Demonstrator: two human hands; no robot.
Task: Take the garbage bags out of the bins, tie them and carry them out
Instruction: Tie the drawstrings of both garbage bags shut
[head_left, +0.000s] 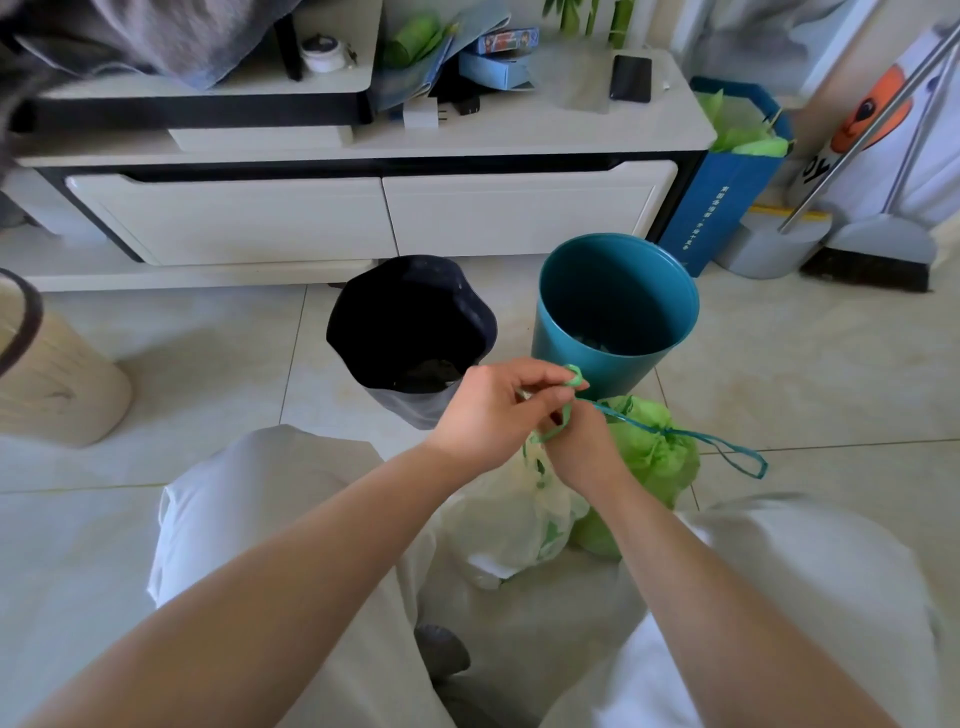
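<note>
A whitish translucent garbage bag (511, 525) sits on the floor between my knees. My left hand (493, 410) and my right hand (584, 449) both pinch its green drawstring (574, 376) above the bag's mouth. Just to the right lies a green garbage bag (652, 457), cinched shut, its teal drawstring loop (737, 457) trailing right on the tiles. Behind them stand a teal bin (615, 312) with no bag in it and a dark bin (410, 332) lined with a black bag.
A white TV cabinet (363, 208) runs along the back. A blue paper bag (727, 192) with green bags stands at its right end, beside a dustpan and broom (872, 254). A beige round container (57, 374) stands at the left. Pale floor tiles surround me.
</note>
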